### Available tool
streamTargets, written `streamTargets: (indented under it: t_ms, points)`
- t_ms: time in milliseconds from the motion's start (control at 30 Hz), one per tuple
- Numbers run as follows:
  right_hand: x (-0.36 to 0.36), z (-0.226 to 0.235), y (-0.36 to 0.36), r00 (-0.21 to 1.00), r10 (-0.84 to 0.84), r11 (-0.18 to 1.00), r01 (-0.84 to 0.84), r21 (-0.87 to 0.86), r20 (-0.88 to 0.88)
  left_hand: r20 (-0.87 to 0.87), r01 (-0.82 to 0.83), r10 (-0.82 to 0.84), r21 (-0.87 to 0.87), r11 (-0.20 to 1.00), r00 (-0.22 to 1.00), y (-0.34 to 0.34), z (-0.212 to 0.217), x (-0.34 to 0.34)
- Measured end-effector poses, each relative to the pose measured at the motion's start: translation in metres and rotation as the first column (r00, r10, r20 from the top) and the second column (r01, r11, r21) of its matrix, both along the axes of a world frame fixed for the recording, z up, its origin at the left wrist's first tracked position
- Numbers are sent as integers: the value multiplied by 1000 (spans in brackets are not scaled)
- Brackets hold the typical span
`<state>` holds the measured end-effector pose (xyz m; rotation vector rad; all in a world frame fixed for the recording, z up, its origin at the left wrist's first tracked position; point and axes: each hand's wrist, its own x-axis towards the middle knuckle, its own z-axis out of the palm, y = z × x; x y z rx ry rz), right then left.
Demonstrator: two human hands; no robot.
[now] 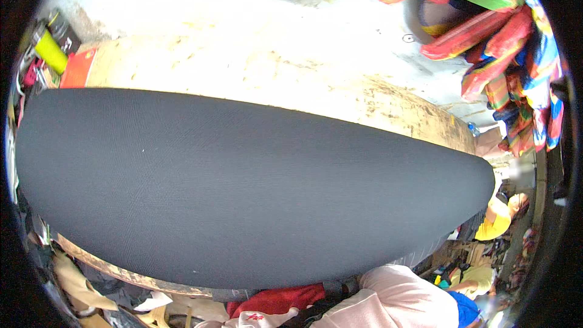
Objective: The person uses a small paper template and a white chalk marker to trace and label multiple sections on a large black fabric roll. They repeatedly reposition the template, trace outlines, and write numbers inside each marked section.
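Fingers are nowhere in my feed: neither the left hand nor the right hand shows, so I cannot tell whether they are open, closed, or holding anything. Closest to me, at the near edge of the table, a pale pink fabric bulge (395,300) pokes up from the bottom of the view. It may be a sleeve, but I can't be sure. Just left of it lies a crumpled red cloth (279,297).

Beyond these, the large dark grey woven cloth sheet (243,188) takes up most of the picture. It lies spread flat and smooth across the worn pale wooden table (255,67), running from the left end almost to the right end, and its near hem hangs just over the near rim. A bare strip of wood shows along the far side.

At the far left corner sit a yellow-green cylinder (50,51) and a red-orange card (79,68). Off the far right corner hangs a bundle of bright striped fabrics (510,42). Past the right end, a person in a yellow shirt (495,222) works well apart from the sheet.

As I judge it, the sheet is at the laid-out stage, with no wrinkles to see. Any handling of it would first call for bringing hands into view at the near hem.
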<state>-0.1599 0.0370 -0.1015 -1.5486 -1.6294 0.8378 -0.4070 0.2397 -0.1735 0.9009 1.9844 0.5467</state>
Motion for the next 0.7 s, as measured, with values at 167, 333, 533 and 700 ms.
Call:
streamTargets:
  t_ms: [167,333,533,700]
  points:
    - [2,-4,1,999,-14,997,11,-81,-34,32,1,-1,7,1000,999,7,4,18]
    - [-7,-9,10,995,-18,966,-8,-259,-97,80,0,1,-11,1000,997,3,8,25]
    - [-4,9,14,979,-173,985,170,35,109,122,-45,45,-8,999,992,15,12,15]
    - [6,38,12,874,-233,973,209,102,427,150,-236,230,22,972,962,49,26,-34]
